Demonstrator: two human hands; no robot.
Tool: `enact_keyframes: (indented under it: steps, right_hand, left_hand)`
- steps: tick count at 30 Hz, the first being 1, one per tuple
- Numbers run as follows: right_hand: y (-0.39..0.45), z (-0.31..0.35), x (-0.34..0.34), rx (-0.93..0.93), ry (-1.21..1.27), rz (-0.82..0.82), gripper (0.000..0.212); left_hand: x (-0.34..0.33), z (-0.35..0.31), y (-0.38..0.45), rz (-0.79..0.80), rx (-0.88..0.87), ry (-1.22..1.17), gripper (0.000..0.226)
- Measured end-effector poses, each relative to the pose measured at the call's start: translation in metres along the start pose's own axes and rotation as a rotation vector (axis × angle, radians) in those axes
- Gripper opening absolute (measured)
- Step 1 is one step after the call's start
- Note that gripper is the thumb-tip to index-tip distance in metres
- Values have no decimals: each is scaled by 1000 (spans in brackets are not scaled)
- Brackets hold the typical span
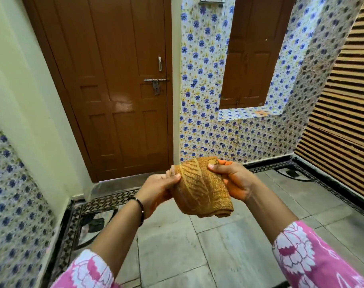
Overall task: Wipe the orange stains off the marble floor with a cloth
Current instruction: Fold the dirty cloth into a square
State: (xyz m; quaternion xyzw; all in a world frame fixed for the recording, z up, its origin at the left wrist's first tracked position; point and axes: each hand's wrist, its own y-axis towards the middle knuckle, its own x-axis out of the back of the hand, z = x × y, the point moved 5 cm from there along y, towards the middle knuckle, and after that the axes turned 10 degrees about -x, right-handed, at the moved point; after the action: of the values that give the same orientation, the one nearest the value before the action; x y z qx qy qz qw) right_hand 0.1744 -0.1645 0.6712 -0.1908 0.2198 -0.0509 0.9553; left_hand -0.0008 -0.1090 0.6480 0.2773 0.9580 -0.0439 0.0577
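A folded orange-brown towel cloth (pixel 200 187), woven with a paler leaf pattern, is held in the air in front of the body, well above the marble floor (pixel 177 252). It is gripped from both sides. The left hand (pixel 158 193) is curled round the cloth's left edge, with the thumb laid over the front and the fingertips showing behind the top. The right hand (pixel 232 180) is closed round the right edge, the thumb pressed on the upper front of the cloth. Orange staining is seen on the right hand's fingers near the top of the cloth and on the heel of its palm. A dark beaded bracelet (pixel 141 208) is worn on the left wrist, and pink sleeves with a white floral print (pixel 301 254) cover both forearms.

The floor below is laid with grey marble slabs and edged by a black-and-white patterned border (pixel 106 199). No orange stain can be made out on the visible slabs. A brown panelled door (pixel 114 80) with a metal latch (pixel 156 81) is set in the wall ahead. To its right, the wall is faced with blue-flowered tiles (pixel 204 132), in which a recess with brown shutters (pixel 251 53) is set; an orange smear is seen on its tiled sill (pixel 260 113). A slatted wooden panel (pixel 343 121) stands at the far right.
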Motion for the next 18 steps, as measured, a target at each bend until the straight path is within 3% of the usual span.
enact_keyframes:
  steps: [4, 9, 14, 18]
  right_hand:
    - [-3, -3, 13, 24, -133, -114, 28]
    - [-33, 26, 18, 383, -45, -57, 41]
    - [-44, 24, 25, 400, -121, -143, 40]
    - [-45, 20, 38, 368, -102, -244, 31]
  left_hand:
    - [2, -20, 3, -49, -128, 317, 22]
    - [-12, -57, -6, 13, -435, 135, 35]
    - [-30, -59, -8, 99, -462, 129, 12]
    - [-37, -49, 1, 44, -415, 124, 20]
